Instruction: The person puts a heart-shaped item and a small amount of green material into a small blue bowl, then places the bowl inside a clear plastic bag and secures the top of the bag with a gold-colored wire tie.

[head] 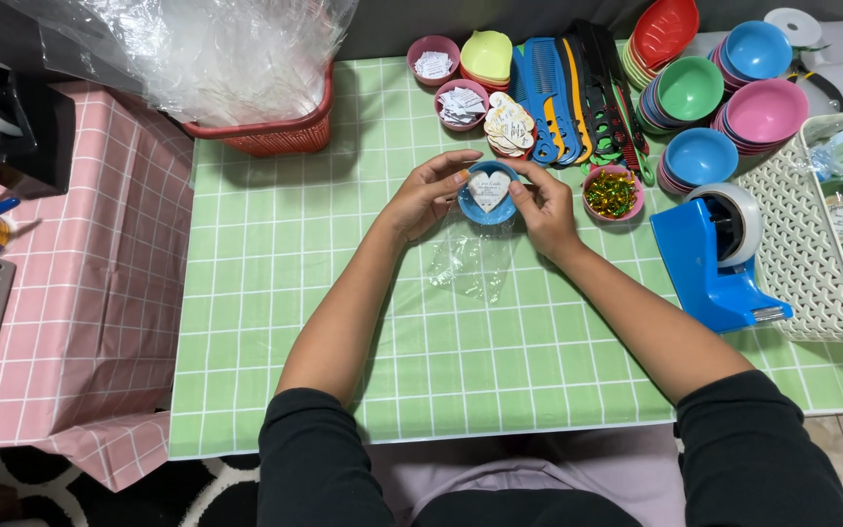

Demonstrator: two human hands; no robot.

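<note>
Far to the left sits a table draped in a pink checked cloth point(80, 293), with a black box-shaped holder point(26, 137) near its back edge. Next to it, on the green checked tablecloth point(275, 322), stands a red plastic basket point(280, 132) heaped with crumpled clear plastic sheeting point(187, 49).

At the middle of the green table, the person's left hand point(428, 195) curls its fingers around the left rim of a small round blue plastic bowl point(488, 195), thumb and fingertips pressed to its edge. A white heart-shaped paper tag point(489, 189) lies inside the bowl. The right hand point(546, 210) grasps the bowl's right rim in the same pinching way, so both hands hold it between them, just above the cloth. A clear plastic wrapper point(473, 262) hangs from under the bowl toward the person and lies on the table.

Behind the bowl, two small pink bowls of folded paper slips point(461, 102) sit beside a pile of white heart tags point(507, 127). Right of those lies a fan of plastic combs point(568, 98) in blue, yellow, black and green. A small pink bowl of shiny gold and green bits point(612, 192) stands just right of the right hand. Farther right are stacks of coloured plastic bowls point(724, 98), a blue tape dispenser point(719, 259), and a white woven plastic basket point(802, 254) at the edge.
</note>
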